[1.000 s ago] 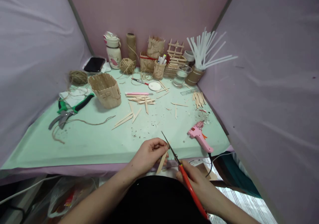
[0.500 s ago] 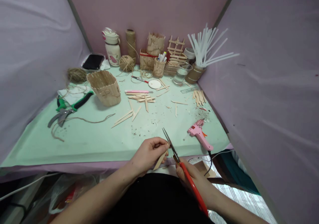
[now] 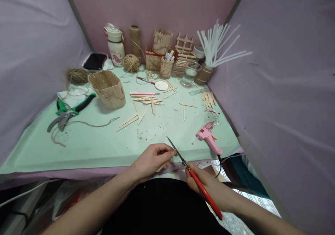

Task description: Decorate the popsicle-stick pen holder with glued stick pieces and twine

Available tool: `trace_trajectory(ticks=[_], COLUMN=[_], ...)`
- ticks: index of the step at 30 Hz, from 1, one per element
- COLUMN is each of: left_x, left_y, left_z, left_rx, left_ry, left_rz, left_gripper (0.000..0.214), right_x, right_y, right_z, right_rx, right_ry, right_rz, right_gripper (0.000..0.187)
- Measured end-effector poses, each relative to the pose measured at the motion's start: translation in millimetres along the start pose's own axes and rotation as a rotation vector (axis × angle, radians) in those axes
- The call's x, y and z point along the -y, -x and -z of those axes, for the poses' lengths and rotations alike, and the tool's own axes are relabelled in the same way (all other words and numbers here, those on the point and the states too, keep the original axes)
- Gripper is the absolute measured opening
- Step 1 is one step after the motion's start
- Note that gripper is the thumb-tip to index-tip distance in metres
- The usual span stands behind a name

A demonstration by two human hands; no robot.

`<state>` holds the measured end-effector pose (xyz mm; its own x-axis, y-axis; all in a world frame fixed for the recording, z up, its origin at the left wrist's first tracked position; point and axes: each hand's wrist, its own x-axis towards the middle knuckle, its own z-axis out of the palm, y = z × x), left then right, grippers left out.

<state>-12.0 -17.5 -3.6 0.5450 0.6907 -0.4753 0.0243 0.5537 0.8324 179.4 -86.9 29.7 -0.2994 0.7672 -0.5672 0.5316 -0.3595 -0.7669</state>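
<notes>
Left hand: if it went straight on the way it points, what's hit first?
Probably the red-handled scissors, held in the right hand: their blades cross just ahead of the left hand. Depth is unclear; they may already touch.

just plain black clothing (image 3: pixel 162 207) this side of the bench (image 3: pixel 99 154), tiny pale speck (image 3: pixel 144 186), forearms (image 3: pixel 104 191) and fingers (image 3: pixel 167 155) totally bare

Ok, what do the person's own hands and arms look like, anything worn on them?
The left hand and right hand are bare, with no glove or ring visible. Both forearms show no sleeve, watch or bracelet. Black clothing shows between them.
</notes>
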Motion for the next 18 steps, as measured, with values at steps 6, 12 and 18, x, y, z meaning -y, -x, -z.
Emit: trace_trajectory(ticks=[6, 12, 18], left_x=[-4.1, -4.2, -3.1], left_y=[1.4, 0.1, 0.0], left_z=[1.5, -1.0, -2.4], left_rx=[0.004, 0.008, -0.004], left_ry=[0.004, 0.121, 0.084], left_rz=[0.012, 0.016, 0.003], left_gripper=[0.030, 0.029, 0.029], right_x=[-1.7, -1.7, 0.4], right_y=[0.9, 0.7, 0.9], right_z=[-3.0, -4.8, -2.5], right_rx=[-0.007, 0.005, 0.041], right_ry=[0.007, -0.021, -0.011], right_rz=[0.056, 0.121, 0.121], right_gripper=[0.038, 0.051, 0.050])
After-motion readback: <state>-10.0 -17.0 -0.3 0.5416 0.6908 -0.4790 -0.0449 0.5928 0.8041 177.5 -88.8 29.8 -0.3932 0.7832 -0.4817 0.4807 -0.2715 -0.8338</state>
